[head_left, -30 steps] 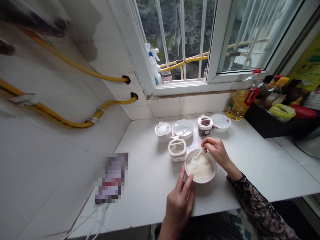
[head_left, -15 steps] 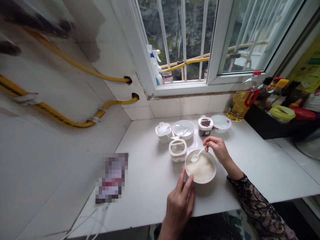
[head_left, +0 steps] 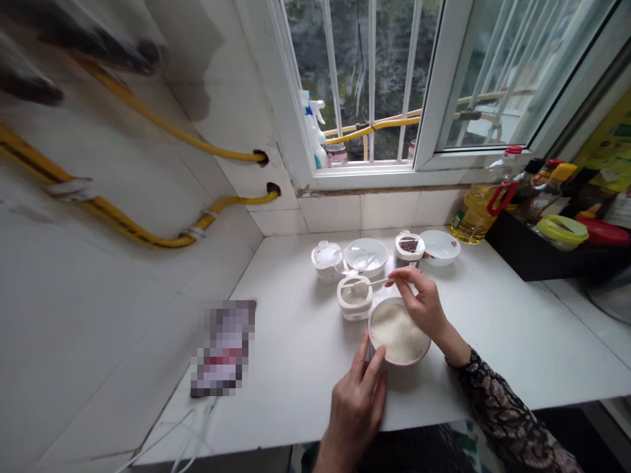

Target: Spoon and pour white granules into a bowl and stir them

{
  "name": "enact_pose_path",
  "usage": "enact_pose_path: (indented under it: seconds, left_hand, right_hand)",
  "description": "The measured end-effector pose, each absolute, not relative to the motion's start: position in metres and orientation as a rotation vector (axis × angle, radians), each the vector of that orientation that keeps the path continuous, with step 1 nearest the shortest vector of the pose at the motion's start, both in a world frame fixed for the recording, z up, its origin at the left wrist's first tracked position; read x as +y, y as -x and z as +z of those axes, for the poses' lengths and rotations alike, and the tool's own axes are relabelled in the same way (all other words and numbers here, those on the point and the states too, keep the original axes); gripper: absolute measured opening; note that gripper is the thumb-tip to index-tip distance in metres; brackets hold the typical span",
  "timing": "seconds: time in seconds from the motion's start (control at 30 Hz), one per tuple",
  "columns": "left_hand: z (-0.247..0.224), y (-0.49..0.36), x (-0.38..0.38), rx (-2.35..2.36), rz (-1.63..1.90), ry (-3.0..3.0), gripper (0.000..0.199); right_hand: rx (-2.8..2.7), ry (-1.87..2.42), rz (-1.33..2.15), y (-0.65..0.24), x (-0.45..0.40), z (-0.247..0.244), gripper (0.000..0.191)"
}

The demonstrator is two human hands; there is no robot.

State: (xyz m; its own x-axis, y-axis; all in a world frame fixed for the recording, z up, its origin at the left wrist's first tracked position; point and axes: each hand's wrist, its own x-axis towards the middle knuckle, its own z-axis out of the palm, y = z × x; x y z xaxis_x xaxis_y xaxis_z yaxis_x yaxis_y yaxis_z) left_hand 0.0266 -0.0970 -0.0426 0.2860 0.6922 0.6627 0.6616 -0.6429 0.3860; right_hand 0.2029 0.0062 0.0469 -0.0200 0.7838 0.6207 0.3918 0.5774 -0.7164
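Note:
A round bowl [head_left: 397, 335] filled with white powder or grains stands near the counter's front. The fingers of my left hand [head_left: 359, 387] are apart and rest against its left rim. My right hand [head_left: 421, 302] pinches the handle of a small white spoon [head_left: 378, 282] above the bowl's back edge. The spoon's head reaches into the open square jar [head_left: 355, 299] just behind and left of the bowl. Pale contents show in that jar.
Behind stand a jar of white contents [head_left: 327, 257], a white bowl [head_left: 366, 256], a jar with dark red contents [head_left: 409, 248] and another bowl [head_left: 440, 247]. An oil bottle [head_left: 476, 210] and a black condiment box [head_left: 522, 249] are at right; a blurred item [head_left: 224, 348] lies left.
My right hand has moved the spoon from over the powder in the bowl, back and left to the square jar. My left hand stays at the bowl's rim. The view has shifted slightly.

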Motion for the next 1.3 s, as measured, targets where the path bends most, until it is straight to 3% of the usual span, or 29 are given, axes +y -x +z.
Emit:
enact_pose_path:
  seconds: [0.1, 0.2, 0.47, 0.73, 1.07, 1.3]
  left_hand:
    - [-0.043, -0.027, -0.097, 1.320, 1.328, -2.492, 0.039]
    - [-0.042, -0.026, -0.097, 1.324, 1.327, -2.485, 0.039]
    - [-0.039, -0.026, -0.099, 1.317, 1.292, -2.477, 0.040]
    - [-0.041, -0.027, -0.098, 1.334, 1.304, -2.484, 0.038]
    - [-0.041, -0.026, -0.098, 1.326, 1.302, -2.477, 0.043]
    - [-0.042, -0.027, -0.098, 1.323, 1.317, -2.459, 0.045]
  right_hand:
    - [-2.021, 0.836, 0.105, -0.200, 0.004, 0.047, 0.025]
    - [-2.141, 0.773, 0.037, -0.202, 0.002, 0.049, 0.031]
    - [-1.719, 1.119, 0.346, -0.228, -0.001, 0.050, 0.020]
    - [-1.975, 1.091, 0.471, -0.221, 0.003, 0.034, 0.023]
    - [-1.401, 1.276, 0.968, -0.226, 0.006, 0.041, 0.017]
    - [-1.243, 1.250, 1.095, -0.228, 0.009, 0.043, 0.015]
